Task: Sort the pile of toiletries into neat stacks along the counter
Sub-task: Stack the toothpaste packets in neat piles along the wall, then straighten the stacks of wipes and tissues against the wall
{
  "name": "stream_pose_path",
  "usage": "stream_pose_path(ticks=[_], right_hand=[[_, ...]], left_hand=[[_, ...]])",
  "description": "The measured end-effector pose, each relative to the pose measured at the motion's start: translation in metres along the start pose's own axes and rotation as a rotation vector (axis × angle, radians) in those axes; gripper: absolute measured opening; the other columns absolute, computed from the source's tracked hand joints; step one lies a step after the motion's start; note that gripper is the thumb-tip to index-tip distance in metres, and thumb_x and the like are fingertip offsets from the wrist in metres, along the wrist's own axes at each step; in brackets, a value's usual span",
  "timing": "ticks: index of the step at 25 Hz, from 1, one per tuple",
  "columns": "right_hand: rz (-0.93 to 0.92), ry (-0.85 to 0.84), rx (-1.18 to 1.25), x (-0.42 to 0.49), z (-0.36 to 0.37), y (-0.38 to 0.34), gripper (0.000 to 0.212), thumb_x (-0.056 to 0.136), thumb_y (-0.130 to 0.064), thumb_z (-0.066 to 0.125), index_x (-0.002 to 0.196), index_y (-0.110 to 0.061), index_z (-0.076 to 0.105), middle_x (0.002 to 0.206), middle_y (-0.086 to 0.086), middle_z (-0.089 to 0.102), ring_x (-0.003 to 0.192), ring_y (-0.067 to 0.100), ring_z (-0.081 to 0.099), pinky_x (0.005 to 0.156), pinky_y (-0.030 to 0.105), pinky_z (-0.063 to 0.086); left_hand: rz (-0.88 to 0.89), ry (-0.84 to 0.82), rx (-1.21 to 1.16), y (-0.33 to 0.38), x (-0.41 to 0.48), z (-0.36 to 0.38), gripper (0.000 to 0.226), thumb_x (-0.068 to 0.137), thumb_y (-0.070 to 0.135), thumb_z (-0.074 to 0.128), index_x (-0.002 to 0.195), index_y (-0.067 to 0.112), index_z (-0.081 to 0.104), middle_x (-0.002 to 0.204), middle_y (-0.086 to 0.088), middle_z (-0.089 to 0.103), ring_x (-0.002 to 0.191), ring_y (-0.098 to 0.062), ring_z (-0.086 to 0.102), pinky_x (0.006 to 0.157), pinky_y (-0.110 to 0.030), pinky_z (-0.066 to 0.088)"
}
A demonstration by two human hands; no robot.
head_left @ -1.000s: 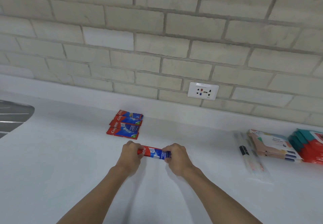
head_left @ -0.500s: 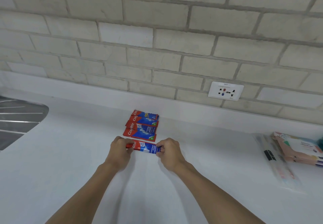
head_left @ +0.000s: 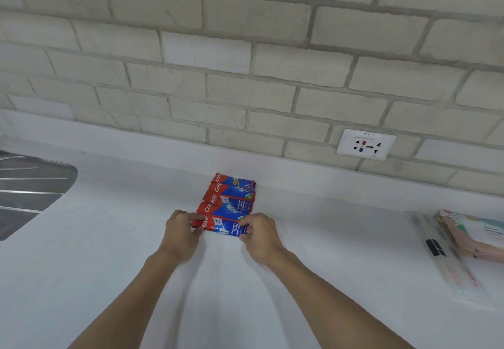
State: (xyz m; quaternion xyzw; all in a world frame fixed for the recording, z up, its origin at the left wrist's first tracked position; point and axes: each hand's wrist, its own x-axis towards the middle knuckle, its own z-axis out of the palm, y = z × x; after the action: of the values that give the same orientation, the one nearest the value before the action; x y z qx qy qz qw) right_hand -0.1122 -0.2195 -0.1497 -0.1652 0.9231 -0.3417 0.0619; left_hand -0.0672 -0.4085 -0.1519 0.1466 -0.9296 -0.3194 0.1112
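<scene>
A red and blue toothpaste box (head_left: 222, 227) lies crosswise on the white counter (head_left: 109, 253). My left hand (head_left: 181, 232) pinches its left end and my right hand (head_left: 259, 235) pinches its right end. Its far edge lies against the row of toothpaste boxes (head_left: 230, 197), which runs back toward the wall. At the right edge lie clear packets of toothbrushes (head_left: 447, 261) and a stack of pink packs (head_left: 477, 237).
A steel sink drainboard (head_left: 30, 190) sits at the left edge. A brick wall with a white socket plate (head_left: 366, 144) rises behind the counter's raised back lip.
Both hands carried the toothpaste box away from me until it met the near end of the row. The view shifted left, so the teal and red packs at the far right dropped out.
</scene>
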Motion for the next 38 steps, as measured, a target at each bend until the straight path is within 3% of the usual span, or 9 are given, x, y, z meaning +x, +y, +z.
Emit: stream_pose_path(ticks=[8, 11, 17, 21, 26, 32, 38], right_hand=[[0.007, 0.022, 0.0, -0.002, 0.003, -0.005, 0.039, 0.088, -0.009, 0.067, 0.126, -0.007, 0.057, 0.133, 0.009, 0.051, 0.118, 0.016, 0.055, 0.092, 0.021, 0.05], [0.01, 0.026, 0.02, -0.004, 0.003, -0.004, 0.037, 0.088, -0.009, 0.068, 0.124, -0.009, 0.059, 0.132, 0.009, 0.051, 0.116, 0.016, 0.056, 0.091, 0.02, 0.05], [0.021, 0.064, 0.112, -0.023, -0.008, 0.005, 0.019, 0.092, -0.013, 0.063, 0.11, -0.016, 0.065, 0.12, 0.003, 0.054, 0.1, 0.01, 0.058, 0.066, 0.0, 0.041], [0.034, 0.119, 0.182, -0.047, -0.028, 0.017, 0.021, 0.092, -0.008, 0.057, 0.102, -0.023, 0.069, 0.111, -0.004, 0.06, 0.087, 0.007, 0.059, 0.069, 0.004, 0.044], [0.024, 0.179, 0.206, -0.083, -0.067, 0.038, 0.023, 0.092, -0.012, 0.055, 0.095, -0.031, 0.068, 0.108, -0.01, 0.062, 0.089, 0.004, 0.059, 0.073, 0.006, 0.043], [0.079, 0.253, 0.197, -0.127, -0.123, 0.084, 0.021, 0.093, -0.014, 0.056, 0.098, -0.031, 0.068, 0.108, -0.013, 0.062, 0.092, 0.002, 0.058, 0.077, 0.008, 0.044], [0.153, 0.317, 0.16, -0.169, -0.187, 0.142, 0.021, 0.094, -0.015, 0.056, 0.099, -0.031, 0.067, 0.109, -0.012, 0.062, 0.094, 0.003, 0.055, 0.078, 0.007, 0.04]], left_hand=[[-0.011, 0.002, -0.054, -0.005, 0.003, 0.0, 0.031, 0.086, 0.016, 0.069, 0.117, 0.016, 0.065, 0.114, -0.009, 0.059, 0.09, -0.011, 0.051, 0.086, -0.026, 0.046], [-0.041, 0.008, -0.084, -0.004, 0.003, -0.001, 0.034, 0.086, 0.015, 0.069, 0.119, 0.013, 0.061, 0.113, -0.01, 0.06, 0.096, -0.017, 0.058, 0.086, -0.028, 0.046], [-0.143, 0.009, -0.145, 0.003, -0.006, -0.002, 0.05, 0.086, 0.016, 0.067, 0.131, 0.013, 0.046, 0.125, -0.013, 0.05, 0.11, -0.024, 0.054, 0.087, -0.034, 0.049], [-0.008, 0.116, -0.139, 0.025, -0.022, 0.002, 0.04, 0.085, 0.008, 0.064, 0.123, 0.013, 0.053, 0.12, -0.012, 0.052, 0.111, -0.028, 0.051, 0.086, -0.039, 0.052], [0.159, 0.09, -0.108, 0.083, -0.05, 0.02, 0.036, 0.085, 0.01, 0.067, 0.119, 0.014, 0.058, 0.124, -0.004, 0.053, 0.116, -0.024, 0.048, 0.091, -0.036, 0.05], [0.421, 0.014, -0.016, 0.16, -0.093, 0.06, 0.026, 0.089, 0.021, 0.06, 0.114, 0.023, 0.06, 0.112, 0.005, 0.057, 0.106, -0.017, 0.046, 0.087, -0.022, 0.04], [0.536, -0.128, -0.016, 0.242, -0.12, 0.107, 0.031, 0.092, 0.027, 0.052, 0.123, 0.025, 0.054, 0.12, 0.007, 0.054, 0.111, -0.017, 0.044, 0.092, -0.025, 0.042]])
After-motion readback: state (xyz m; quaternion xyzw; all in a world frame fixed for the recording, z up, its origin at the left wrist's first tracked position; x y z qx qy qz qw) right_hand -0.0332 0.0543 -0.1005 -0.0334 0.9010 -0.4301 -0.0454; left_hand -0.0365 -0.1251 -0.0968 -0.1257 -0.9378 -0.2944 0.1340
